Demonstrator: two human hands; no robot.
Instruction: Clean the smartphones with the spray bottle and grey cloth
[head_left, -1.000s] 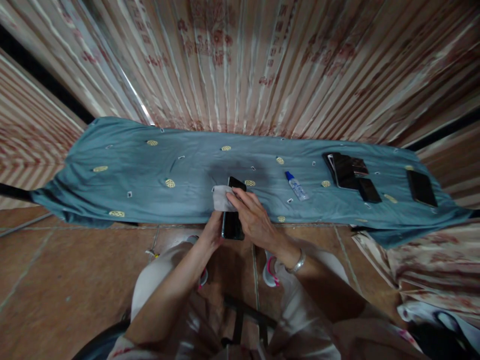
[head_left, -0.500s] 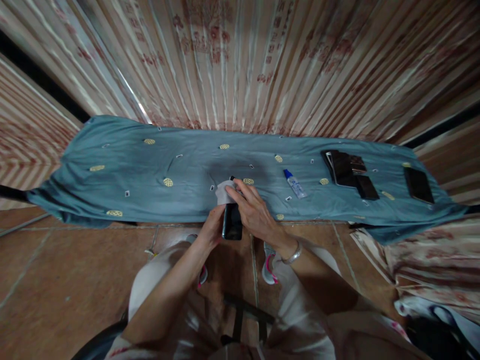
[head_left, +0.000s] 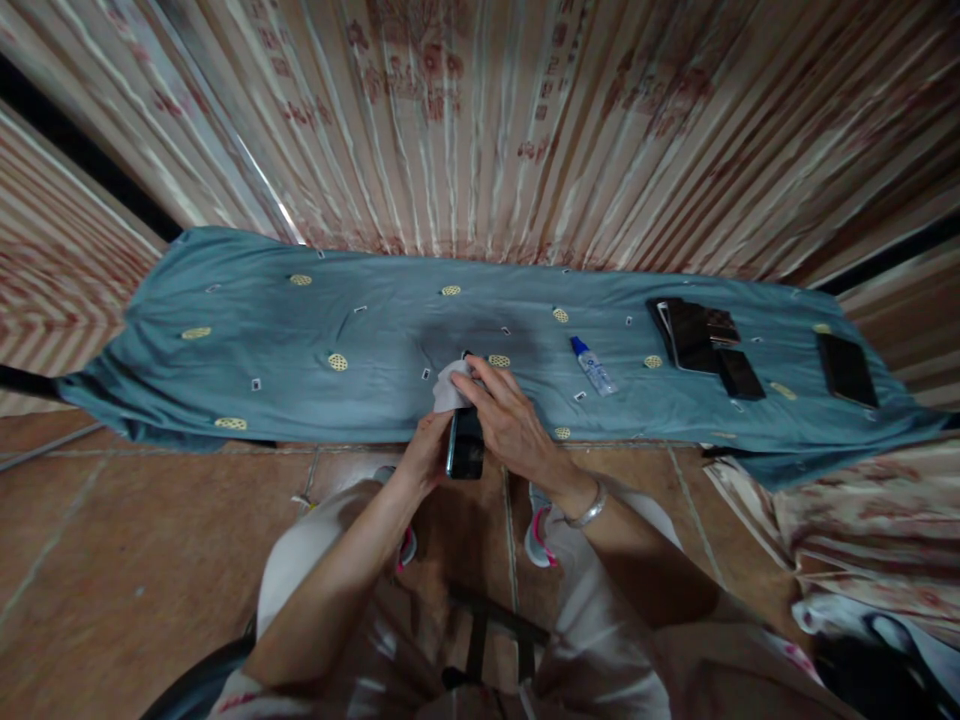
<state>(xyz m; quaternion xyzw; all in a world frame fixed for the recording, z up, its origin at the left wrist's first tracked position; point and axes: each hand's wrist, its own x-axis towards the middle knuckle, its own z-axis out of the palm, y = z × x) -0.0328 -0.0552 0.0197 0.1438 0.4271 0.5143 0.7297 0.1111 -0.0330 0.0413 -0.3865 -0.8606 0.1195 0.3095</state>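
Observation:
A dark smartphone [head_left: 466,450] is held over the near edge of the cloth-covered table, its glossy side facing up. My left hand [head_left: 425,452] is closed around the phone's left side. Pressed to the phone's far end is a pale grey cloth [head_left: 448,388]. My right hand [head_left: 516,425], with a bracelet at the wrist, has its fingers closed on this cloth. Just past the right fingertips a small dark bit shows, too small to name. Right of my hands lies a clear bottle [head_left: 594,368] with a blue cap.
A blue-green cloth [head_left: 390,335] with yellow prints covers the long table. On its right side lie a black wallet-like case [head_left: 686,338], a small dark box-like item [head_left: 740,374] and a dark flat tablet-like item [head_left: 847,370]. Pleated curtains [head_left: 465,140] hang behind.
Both hands keep nearly the same place on the phone and grey cloth. The view has shifted very slightly; the table items stay where they were.

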